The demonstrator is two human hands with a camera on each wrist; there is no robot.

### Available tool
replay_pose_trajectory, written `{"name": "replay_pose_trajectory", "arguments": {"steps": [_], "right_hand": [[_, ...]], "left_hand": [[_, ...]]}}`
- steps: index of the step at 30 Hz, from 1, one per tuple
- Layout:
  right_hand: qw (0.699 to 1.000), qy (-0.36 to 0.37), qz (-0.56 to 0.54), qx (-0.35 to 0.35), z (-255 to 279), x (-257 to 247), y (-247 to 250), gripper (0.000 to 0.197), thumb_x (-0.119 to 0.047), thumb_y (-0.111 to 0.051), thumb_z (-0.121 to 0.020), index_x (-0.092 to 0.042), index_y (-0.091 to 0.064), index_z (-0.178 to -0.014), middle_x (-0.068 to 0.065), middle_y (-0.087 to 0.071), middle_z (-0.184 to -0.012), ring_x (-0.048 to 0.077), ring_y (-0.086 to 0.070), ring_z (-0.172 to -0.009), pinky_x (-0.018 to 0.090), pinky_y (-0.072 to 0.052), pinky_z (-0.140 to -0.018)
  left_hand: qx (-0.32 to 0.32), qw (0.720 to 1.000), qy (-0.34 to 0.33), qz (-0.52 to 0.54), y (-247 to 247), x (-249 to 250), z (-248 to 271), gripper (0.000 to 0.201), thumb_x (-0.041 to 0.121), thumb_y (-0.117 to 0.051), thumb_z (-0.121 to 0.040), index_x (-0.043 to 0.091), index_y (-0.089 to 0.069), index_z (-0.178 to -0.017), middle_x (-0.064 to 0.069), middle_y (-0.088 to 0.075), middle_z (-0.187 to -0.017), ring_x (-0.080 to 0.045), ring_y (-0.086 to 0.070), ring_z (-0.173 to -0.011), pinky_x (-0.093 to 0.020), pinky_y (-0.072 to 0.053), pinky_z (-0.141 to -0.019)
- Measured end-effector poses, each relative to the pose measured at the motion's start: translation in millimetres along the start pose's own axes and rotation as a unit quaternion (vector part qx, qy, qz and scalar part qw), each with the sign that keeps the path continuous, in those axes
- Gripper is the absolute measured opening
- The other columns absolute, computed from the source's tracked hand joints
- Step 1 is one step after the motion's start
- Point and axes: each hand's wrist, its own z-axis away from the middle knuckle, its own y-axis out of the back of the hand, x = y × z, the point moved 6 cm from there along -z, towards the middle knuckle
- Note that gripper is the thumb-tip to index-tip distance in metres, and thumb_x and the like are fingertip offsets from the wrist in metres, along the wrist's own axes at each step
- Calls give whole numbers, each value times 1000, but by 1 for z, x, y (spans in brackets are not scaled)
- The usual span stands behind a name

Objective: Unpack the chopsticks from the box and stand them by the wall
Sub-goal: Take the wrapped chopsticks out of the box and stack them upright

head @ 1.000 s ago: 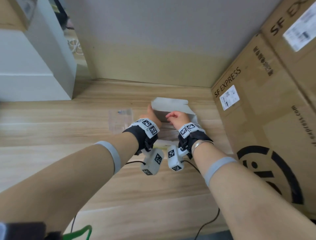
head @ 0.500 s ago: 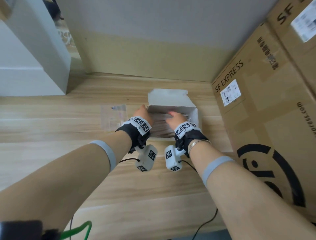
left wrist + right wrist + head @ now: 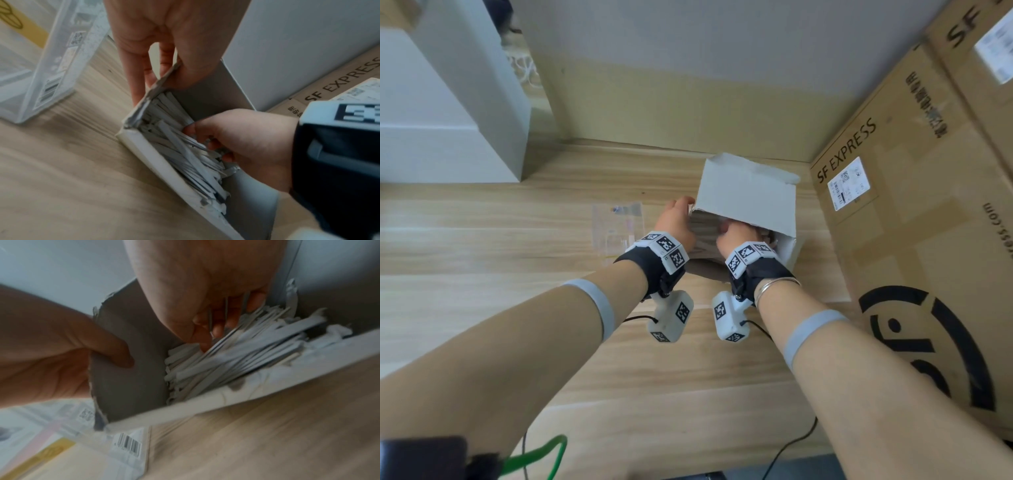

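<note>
Forearms: both reach up from the lower corners of the head view; each wears a grey band and a black wrist strap with marker blocks
Left hand [image 3: 676, 224]: centre of the frame, at the left end of the box; thumb curled inside the torn end flap, fingers outside it, pinching the flap
Right hand [image 3: 732, 236]: just right of the left hand, inside the box mouth; fingers curled into the chopsticks, closing on a few wrapped pairs
Box [image 3: 748, 198]: white card, on the wooden floor [image 3: 482, 308], lid flap raised; close to the wall
Chopsticks [image 3: 185, 155]: pale paper-wrapped pairs, packed lengthwise in the box
Plastic bag [image 3: 618, 226]: clear, flat on the floor left of the box
Carton [image 3: 914, 240]: brown, marked SF EXPRESS, right side of the frame
Wall [image 3: 688, 85]: top of the frame, beyond the box
</note>
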Motion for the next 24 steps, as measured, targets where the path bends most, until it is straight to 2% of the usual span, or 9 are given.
{"name": "replay_pose_trajectory", "arguments": {"steps": [1, 4, 7, 10, 12, 19, 21, 22, 24], "right_hand": [[1000, 1, 0, -6, 1, -1, -2, 37, -10, -45, -88, -16, -57, -122, 12, -57, -128, 34, -54, -116, 33, -43, -90], [1000, 17, -4, -14, 3, -5, -6, 54, -12, -53, -82, -23, -43, -135, 11, -48, -137, 34, -47, -124, 41, -41, -102], [998, 35, 26, -45, 5, -7, -14, 63, -23, -64, -75, -28, -42, -134, 8, -43, -139, 32, -41, -130, 47, -35, -108], [994, 29, 87, -65, 7, -4, -18, 59, -28, -69, -72, -27, -49, -127, 5, -45, -134, 30, -40, -130, 46, -32, -107], [992, 31, 107, -62, 6, -7, -19, 54, -21, -68, -72, -26, -52, -123, 4, -49, -132, 28, -43, -127, 45, -31, -106], [987, 43, 118, -96, 8, -19, -21, 36, -11, -65, -76, -10, -59, -112, 9, -61, -118, 28, -58, -111, 36, -47, -97], [987, 45, 119, -101, 9, -18, -23, 29, -13, -66, -75, -12, -61, -103, 9, -64, -115, 30, -60, -107, 40, -47, -96], [989, 47, 105, -98, 11, -17, -23, 28, -15, -65, -76, -12, -61, -104, 10, -64, -117, 31, -59, -109, 41, -47, -96], [993, 48, 69, -87, 12, -14, -22, 38, -19, -63, -80, -11, -59, -117, 14, -60, -123, 34, -57, -114, 42, -46, -95]], "left_hand": [[2, 1000, -7, -1, 0, 0, 0, 69, -12, -53, -78, 12, -35, -140, -13, -41, -139, -32, -51, -120, -30, -44, -95], [2, 1000, -12, -4, 0, 0, 0, 70, -12, -52, -78, 12, -33, -140, -12, -39, -140, -32, -52, -119, -27, -44, -91], [11, 1000, -8, -1, 1, -2, 0, 67, -11, -50, -79, 11, -34, -140, -12, -39, -140, -33, -52, -119, -26, -43, -91], [13, 1000, -3, 0, 1, -4, 1, 66, -12, -49, -80, 11, -34, -140, -12, -40, -139, -33, -52, -119, -30, -43, -96], [13, 1000, -2, -1, 1, -5, 1, 66, -13, -49, -80, 11, -34, -140, -12, -39, -138, -33, -52, -119, -31, -42, -97], [10, 1000, 3, 0, 1, -7, -1, 64, -9, -48, -84, 12, -31, -142, -13, -36, -141, -33, -53, -118, -31, -42, -99], [6, 1000, 4, -2, 1, -7, -1, 65, -10, -47, -84, 12, -29, -143, -14, -36, -141, -34, -52, -119, -32, -41, -100], [5, 1000, 5, -2, 2, -7, -1, 66, -10, -47, -84, 12, -29, -143, -14, -36, -141, -34, -52, -119, -32, -41, -100], [2, 1000, 5, -4, 2, -7, -1, 67, -11, -46, -84, 13, -29, -144, -15, -36, -141, -35, -52, -119, -33, -42, -99]]}}
